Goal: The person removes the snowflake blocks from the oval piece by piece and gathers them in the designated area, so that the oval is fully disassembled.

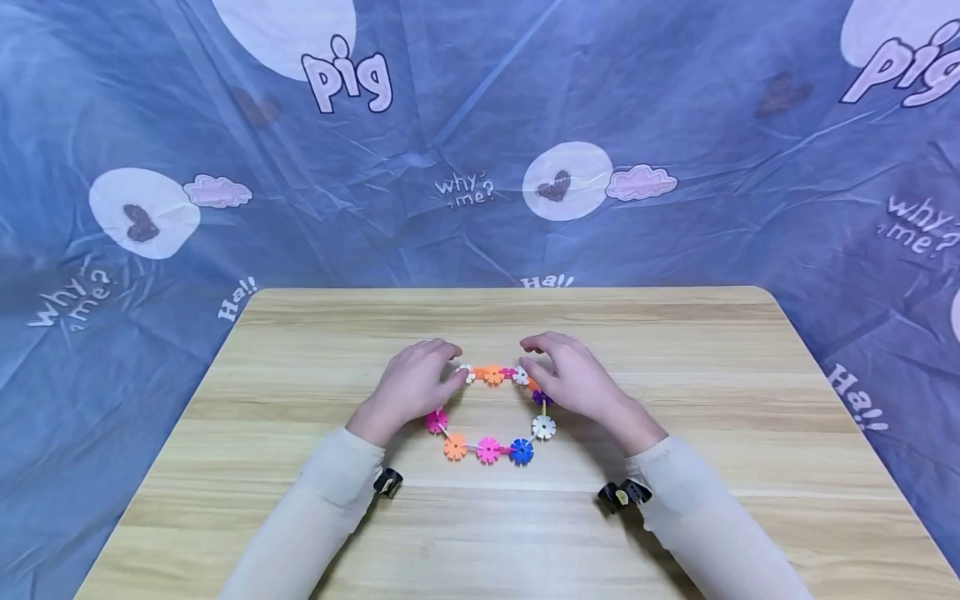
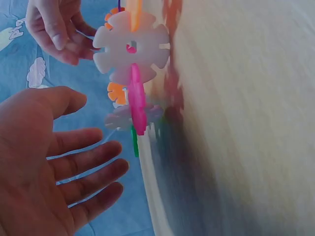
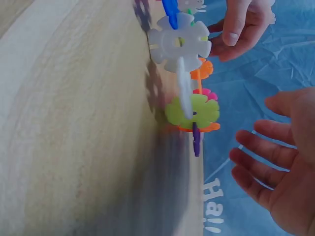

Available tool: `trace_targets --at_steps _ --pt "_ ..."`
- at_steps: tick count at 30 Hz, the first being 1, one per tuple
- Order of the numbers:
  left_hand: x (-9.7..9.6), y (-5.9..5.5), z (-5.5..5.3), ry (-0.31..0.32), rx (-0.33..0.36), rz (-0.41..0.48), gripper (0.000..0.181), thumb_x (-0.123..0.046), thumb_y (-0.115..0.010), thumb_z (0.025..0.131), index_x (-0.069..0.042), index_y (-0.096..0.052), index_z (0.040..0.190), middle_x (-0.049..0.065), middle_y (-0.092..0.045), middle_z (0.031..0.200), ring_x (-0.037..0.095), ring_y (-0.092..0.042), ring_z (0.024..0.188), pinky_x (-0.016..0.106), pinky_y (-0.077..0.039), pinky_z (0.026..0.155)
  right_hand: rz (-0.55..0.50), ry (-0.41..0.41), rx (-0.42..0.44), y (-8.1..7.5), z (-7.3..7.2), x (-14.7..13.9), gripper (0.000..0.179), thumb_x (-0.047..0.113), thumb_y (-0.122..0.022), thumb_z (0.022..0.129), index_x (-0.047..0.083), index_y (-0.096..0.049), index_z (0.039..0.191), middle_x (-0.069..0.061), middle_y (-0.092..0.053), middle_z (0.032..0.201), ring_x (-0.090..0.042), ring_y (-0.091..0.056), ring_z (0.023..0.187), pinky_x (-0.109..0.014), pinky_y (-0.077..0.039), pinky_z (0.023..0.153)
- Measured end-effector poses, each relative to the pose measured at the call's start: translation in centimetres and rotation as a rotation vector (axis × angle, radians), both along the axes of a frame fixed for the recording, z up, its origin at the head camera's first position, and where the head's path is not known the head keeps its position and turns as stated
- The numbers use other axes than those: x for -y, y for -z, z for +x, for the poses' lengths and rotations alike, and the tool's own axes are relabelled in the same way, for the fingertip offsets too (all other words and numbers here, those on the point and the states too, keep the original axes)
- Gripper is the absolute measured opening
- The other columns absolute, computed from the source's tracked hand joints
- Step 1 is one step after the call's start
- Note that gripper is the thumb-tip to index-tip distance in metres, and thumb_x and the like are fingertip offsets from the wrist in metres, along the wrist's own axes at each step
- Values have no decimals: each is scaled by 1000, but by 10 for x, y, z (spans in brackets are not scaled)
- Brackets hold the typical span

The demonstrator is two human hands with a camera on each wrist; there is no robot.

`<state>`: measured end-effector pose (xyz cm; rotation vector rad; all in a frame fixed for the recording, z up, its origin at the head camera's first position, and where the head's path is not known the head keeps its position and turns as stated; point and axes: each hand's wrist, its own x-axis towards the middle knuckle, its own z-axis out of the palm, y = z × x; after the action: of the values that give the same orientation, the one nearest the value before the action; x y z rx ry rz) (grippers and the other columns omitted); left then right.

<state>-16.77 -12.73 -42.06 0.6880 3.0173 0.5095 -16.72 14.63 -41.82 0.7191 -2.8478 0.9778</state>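
Observation:
A closed loop of interlocking plastic flower discs lies on the table in the head view, with a pink disc (image 1: 488, 450), an orange disc (image 1: 454, 447) and a blue disc (image 1: 521, 452) along its near side. My left hand (image 1: 412, 379) is at the loop's left side, fingers loosely bent and apart, holding nothing. In the left wrist view, a white disc (image 2: 106, 54) and a pink disc (image 2: 138, 105) stand beyond its fingertips. On the loop's right side is my right hand (image 1: 581, 379), also holding nothing; a yellow-green disc (image 3: 194, 110) and purple disc (image 3: 197, 142) are near its fingers.
The loop rests on a wood-grain table (image 1: 480, 533). Behind the table hangs a blue printed cloth (image 1: 465, 242), which also runs down both sides. Black wrist straps (image 1: 388, 482) are on the forearms.

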Motion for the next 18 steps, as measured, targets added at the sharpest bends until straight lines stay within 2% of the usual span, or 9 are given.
trace_targets --at_steps 9,18 --pt "-3 3 -5 31 69 -34 48 -40 -73 102 -6 -70 136 11 -73 129 31 -69 120 50 -57 107 15 -11 96 11 -9 7 42 25 -73 102 0 -69 136 -18 -73 134 -36 -69 121 -55 -56 108" --pt "-8 3 -8 27 153 -39 52 -38 -77 100 -6 -68 139 11 -71 131 33 -68 123 52 -56 109 87 -82 105 19 -16 16 43 23 -79 97 -3 -71 131 -13 -74 114 -28 -67 105 -49 -57 100"
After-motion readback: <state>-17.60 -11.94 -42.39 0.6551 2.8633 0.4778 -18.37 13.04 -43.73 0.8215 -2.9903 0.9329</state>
